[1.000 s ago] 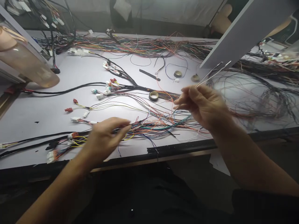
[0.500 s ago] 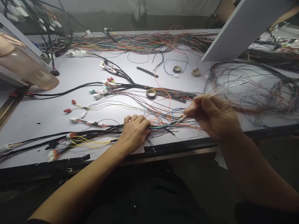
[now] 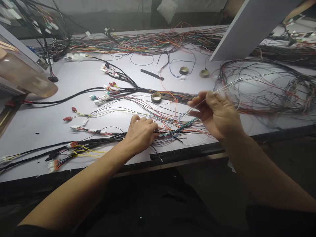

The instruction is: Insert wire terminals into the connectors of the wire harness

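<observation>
Left hand (image 3: 140, 133) pressing wire bundle (image 3: 172, 130) on table (image 3: 49, 121), right hand (image 3: 217, 113) pinching white wires (image 3: 228, 85)

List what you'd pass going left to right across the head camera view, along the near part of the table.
White and orange plastic connectors → left hand pressing the multicoloured wire bundle → right hand pinching thin white wires → dark tangled wire loops.

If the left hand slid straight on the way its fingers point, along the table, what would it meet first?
Probably the loose coloured wires fanned out just past the left hand, which its fingertips already seem to touch. Beyond them is the right hand, though it looks raised off the table; depth is unclear.
</observation>
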The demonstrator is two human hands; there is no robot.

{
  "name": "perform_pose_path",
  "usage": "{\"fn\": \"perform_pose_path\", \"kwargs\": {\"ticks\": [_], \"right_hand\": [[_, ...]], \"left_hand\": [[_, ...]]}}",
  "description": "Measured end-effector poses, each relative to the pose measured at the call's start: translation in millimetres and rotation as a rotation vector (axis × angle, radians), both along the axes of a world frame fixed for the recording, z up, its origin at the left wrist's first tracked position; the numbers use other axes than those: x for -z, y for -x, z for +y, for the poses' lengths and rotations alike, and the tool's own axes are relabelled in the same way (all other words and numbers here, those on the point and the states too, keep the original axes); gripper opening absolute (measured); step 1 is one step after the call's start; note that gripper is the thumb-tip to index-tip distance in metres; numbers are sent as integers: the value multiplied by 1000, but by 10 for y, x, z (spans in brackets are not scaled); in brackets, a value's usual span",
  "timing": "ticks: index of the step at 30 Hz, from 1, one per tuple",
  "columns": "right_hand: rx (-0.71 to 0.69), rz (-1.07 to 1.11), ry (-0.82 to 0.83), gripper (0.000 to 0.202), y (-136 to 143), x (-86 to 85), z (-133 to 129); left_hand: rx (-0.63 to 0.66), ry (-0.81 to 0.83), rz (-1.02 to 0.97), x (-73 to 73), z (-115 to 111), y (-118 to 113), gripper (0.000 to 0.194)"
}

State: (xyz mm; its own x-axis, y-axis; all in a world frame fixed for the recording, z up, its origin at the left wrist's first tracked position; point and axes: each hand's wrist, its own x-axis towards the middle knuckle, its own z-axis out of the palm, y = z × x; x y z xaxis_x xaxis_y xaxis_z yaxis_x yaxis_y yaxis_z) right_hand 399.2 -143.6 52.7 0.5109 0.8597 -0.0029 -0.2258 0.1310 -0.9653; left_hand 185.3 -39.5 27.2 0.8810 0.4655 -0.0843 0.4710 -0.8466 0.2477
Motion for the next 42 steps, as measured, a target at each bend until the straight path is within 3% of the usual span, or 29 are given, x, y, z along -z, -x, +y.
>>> {"fn": "perform_pose_path", "kwargs": {"ticks": [7,14,24,31,34,37,42], "right_hand": [[-219,-37,29,20,120,102,-4],[-310,-28,106,22,167,248,50],[-350,-299,269,35,215,200,54],[-173,-81,247,34,168,378,82],[-140,39,180,29,188,333,69],[-284,57,165,25,242,233,44],[-430,-315,229,28,296,127,-2]], "left_hand": [[87,-43,60,67,-29,-24,17],[-105,108,-91,93,-33,51,19],[-162,352,-220,96,-63,111,17],[-203,443,-313,113,-19,172,14],[-194,431,-311,118,-16,184,14],[-190,422,-322,126,-24,180,16],[-232,419,-340,128,-49,144,27]]}}
